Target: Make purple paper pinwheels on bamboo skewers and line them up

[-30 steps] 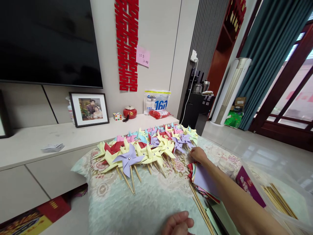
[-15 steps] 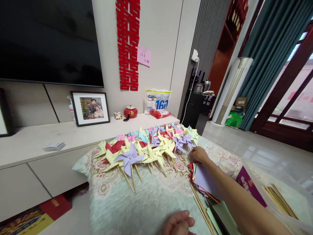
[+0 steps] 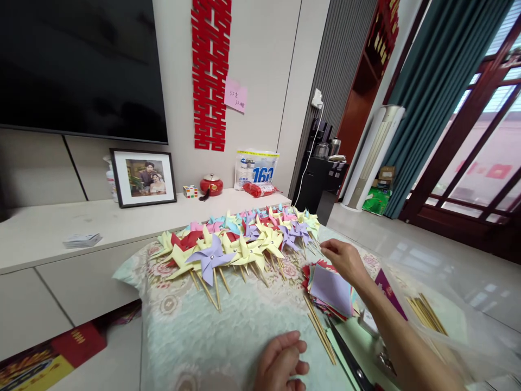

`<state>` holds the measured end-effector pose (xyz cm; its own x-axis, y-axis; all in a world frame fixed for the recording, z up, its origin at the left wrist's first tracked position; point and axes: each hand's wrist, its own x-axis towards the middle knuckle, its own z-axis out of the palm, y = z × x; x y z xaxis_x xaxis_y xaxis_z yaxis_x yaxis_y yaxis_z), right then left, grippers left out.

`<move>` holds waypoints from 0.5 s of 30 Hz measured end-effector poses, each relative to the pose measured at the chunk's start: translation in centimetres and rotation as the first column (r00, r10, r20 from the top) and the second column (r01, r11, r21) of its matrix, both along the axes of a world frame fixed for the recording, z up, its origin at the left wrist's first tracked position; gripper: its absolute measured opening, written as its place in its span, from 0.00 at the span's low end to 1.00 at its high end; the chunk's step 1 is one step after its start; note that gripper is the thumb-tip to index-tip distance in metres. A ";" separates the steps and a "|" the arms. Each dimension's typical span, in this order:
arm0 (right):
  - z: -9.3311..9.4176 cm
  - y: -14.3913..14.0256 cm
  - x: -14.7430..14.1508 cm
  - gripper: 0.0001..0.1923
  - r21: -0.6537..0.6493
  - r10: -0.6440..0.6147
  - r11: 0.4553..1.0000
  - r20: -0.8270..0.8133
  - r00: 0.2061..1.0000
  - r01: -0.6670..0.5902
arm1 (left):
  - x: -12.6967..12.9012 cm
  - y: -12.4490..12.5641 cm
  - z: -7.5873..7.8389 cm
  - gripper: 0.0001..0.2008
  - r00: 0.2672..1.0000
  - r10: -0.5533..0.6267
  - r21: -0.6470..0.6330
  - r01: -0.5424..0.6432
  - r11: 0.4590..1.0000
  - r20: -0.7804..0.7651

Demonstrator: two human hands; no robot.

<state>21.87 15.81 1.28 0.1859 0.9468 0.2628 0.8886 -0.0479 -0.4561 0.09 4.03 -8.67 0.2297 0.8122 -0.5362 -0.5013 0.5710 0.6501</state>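
Note:
My right hand (image 3: pixel 344 263) hovers over the far edge of a stack of coloured paper squares (image 3: pixel 331 290), a lilac one on top. Its thumb and fingers are pinched; anything between them is too small to make out. Low in the view, my left hand (image 3: pixel 283 363) is loosely curled above the cloth, with nothing visible in it. Paper pinwheels (image 3: pixel 214 258) on sticks lie in a large group to the left of my right hand. Loose wooden sticks (image 3: pixel 321 331) and black-handled scissors (image 3: pixel 350 355) lie nearer me, below the paper stack.
A floral tablecloth (image 3: pixel 183 336) covers the table. At right stands a clear plastic box (image 3: pixel 456 304) beside a bundle of sticks (image 3: pixel 427 314). Behind, a white cabinet (image 3: pixel 49 222) holds a framed photo (image 3: pixel 143 178), a red pot (image 3: pixel 211 184) and a plastic bag (image 3: pixel 256 168).
The view has turned slightly to the right. My right hand has shifted so that more of the paper stack shows, and my left hand has come further into view.

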 end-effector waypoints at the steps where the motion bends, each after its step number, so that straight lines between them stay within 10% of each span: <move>1: -0.1 -1.8 -0.2 0.12 0.016 0.025 1.000 0.002 1.000 -0.025 | 0.0 -0.1 0.3 0.22 1.000 0.004 0.004 -0.004 1.000 0.010; 7: -2.5 -9.8 -0.1 0.13 0.018 0.066 0.998 0.058 0.996 -0.067 | -0.3 -1.4 1.8 0.19 0.999 0.022 0.110 -0.026 0.994 0.037; 15: -6.1 -10.8 0.9 0.17 0.008 0.057 0.998 0.198 0.979 -0.060 | -0.5 -2.2 2.2 0.17 1.000 -0.009 0.165 0.013 0.986 -0.025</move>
